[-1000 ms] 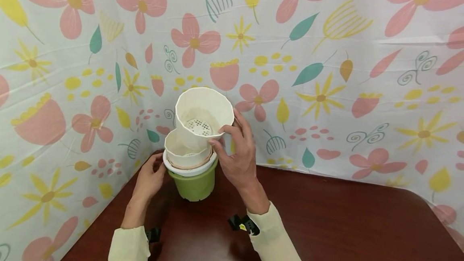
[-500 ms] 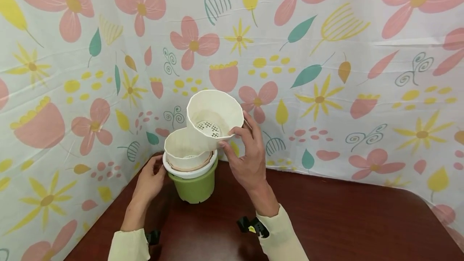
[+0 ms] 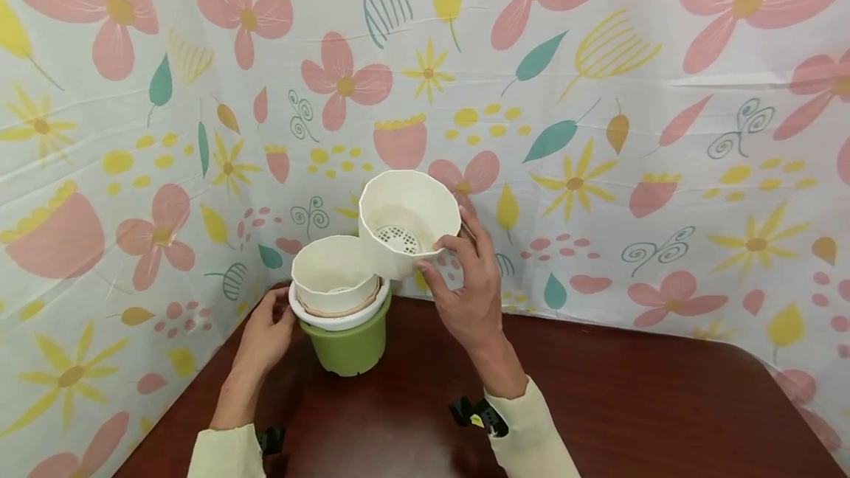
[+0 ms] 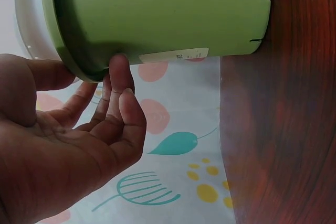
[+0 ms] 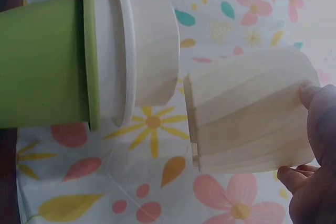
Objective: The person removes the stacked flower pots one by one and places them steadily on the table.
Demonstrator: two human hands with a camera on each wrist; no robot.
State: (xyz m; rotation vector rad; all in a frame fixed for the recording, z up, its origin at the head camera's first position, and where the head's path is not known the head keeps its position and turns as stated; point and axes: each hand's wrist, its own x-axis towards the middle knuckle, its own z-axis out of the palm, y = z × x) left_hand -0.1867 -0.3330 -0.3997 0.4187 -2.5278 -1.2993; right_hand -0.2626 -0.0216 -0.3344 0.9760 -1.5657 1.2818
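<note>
In the head view my right hand (image 3: pixel 471 293) grips the rim of a cream faceted flower pot (image 3: pixel 408 201), thumb outside and fingers at the edge. The pot is tilted, its mouth and perforated bottom facing me. In the right wrist view this pot (image 5: pixel 252 114) hangs apart from the stack. A green flower pot (image 3: pixel 352 349) stands upright on the table, with a white-rimmed pot (image 3: pixel 341 321), a thin peach rim (image 3: pixel 358 307) and another cream pot (image 3: pixel 332 264) nested in it. My left hand (image 4: pixel 68 145) pinches the green pot's rim from the left.
The dark reddish-brown table (image 3: pixel 598 397) runs to the right and front. A white floral cloth (image 3: pixel 578 87) hangs behind and to the left, close to the stack. Black wrist straps (image 3: pixel 478 415) sit below both hands.
My right hand has moved the cream pot to the right and slightly down in view, away from above the stack, uncovering more of the nested cream pot. My left hand keeps its place at the rim.
</note>
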